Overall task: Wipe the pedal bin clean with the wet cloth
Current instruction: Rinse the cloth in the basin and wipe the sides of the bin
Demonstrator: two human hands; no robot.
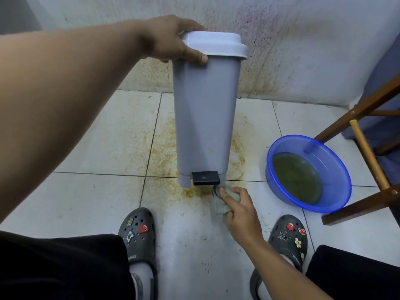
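Note:
A tall grey pedal bin (pixel 204 118) with a white lid (pixel 216 45) stands on the tiled floor against the stained wall. Its black pedal (pixel 205 178) sticks out at the bottom front. My left hand (pixel 173 40) grips the bin's upper left edge just under the lid. My right hand (pixel 239 210) is low at the bin's base, to the right of the pedal, closed on a bunched grey wet cloth (pixel 220 204) that touches the bin's bottom right corner.
A blue plastic basin (pixel 337 169) of murky greenish water sits on the floor to the right. A wooden stool frame (pixel 368 152) stands over it at the far right. Brown stains spread on the tiles around the bin. My two feet in dark clogs are near the bottom.

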